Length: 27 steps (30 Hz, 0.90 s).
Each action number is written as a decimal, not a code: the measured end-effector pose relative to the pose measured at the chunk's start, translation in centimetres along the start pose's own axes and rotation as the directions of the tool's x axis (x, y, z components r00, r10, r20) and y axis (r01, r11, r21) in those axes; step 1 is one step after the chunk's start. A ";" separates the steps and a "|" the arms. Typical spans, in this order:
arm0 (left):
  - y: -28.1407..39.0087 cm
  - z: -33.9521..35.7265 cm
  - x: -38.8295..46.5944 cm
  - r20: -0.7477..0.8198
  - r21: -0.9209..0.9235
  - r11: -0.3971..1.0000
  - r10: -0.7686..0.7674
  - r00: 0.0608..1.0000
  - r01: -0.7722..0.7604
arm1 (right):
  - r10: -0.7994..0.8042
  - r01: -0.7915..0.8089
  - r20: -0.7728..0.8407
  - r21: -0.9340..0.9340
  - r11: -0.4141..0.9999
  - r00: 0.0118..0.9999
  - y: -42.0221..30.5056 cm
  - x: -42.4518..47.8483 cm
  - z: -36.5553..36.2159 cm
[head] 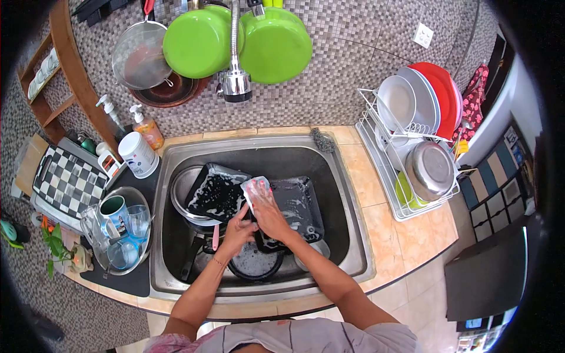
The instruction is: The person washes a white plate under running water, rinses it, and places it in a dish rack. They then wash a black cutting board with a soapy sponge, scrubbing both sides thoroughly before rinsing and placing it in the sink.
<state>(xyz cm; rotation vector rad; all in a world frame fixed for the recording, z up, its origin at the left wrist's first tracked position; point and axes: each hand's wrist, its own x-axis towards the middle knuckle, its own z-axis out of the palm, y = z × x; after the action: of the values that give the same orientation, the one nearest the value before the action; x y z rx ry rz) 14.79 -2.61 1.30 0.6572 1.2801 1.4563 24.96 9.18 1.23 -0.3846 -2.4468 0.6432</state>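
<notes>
My right hand (pixel 267 211) presses its fingers over a soapy whitish scrubbing pad (pixel 248 192), whose exact kind is unclear. Just left of it is my left hand (pixel 237 234), its index finger reaching up beside a suds-covered black tray (pixel 220 187). Whether it grips anything is unclear. A second black rectangular pan (pixel 302 205), streaked with foam, lies tilted on the right. Below both hands a round dark pan (pixel 256 264) holds soapy water. Metal pots (pixel 180 194) are stacked under the left tray, and a pink handle (pixel 216 237) sticks out near my left wrist.
The steel sink (pixel 356 247) surrounds these dishes, with a faucet (pixel 236 86) above. A metal scourer (pixel 323 140) sits on its back rim. At right stands a loaded dish rack (pixel 399 216); at left, a bowl of cups and glasses (pixel 148 247), a white tub (pixel 139 154) and a soap pump bottle (pixel 149 130).
</notes>
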 end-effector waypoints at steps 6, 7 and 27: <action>0.5 -2.0 0.7 -0.126 -0.155 0.983 0.076 0.989 -0.096 | -0.036 -0.001 0.147 0.242 0.970 0.988 -0.8 -1.0 0.8; 0.9 -2.0 0.6 -0.194 -0.199 0.975 0.060 0.979 -0.099 | -0.046 0.001 0.166 0.261 0.965 0.985 -1.0 -1.2 0.9; 1.5 -4.7 0.8 -0.290 -0.242 0.945 0.145 0.946 -0.219 | 0.076 -0.077 -0.022 -0.037 0.996 0.997 2.8 -1.9 -5.4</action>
<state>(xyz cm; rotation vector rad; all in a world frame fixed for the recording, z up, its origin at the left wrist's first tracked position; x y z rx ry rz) 9.81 -3.43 1.19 0.4128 1.2135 1.8875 30.07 12.68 2.79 -0.4993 -2.4375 0.6227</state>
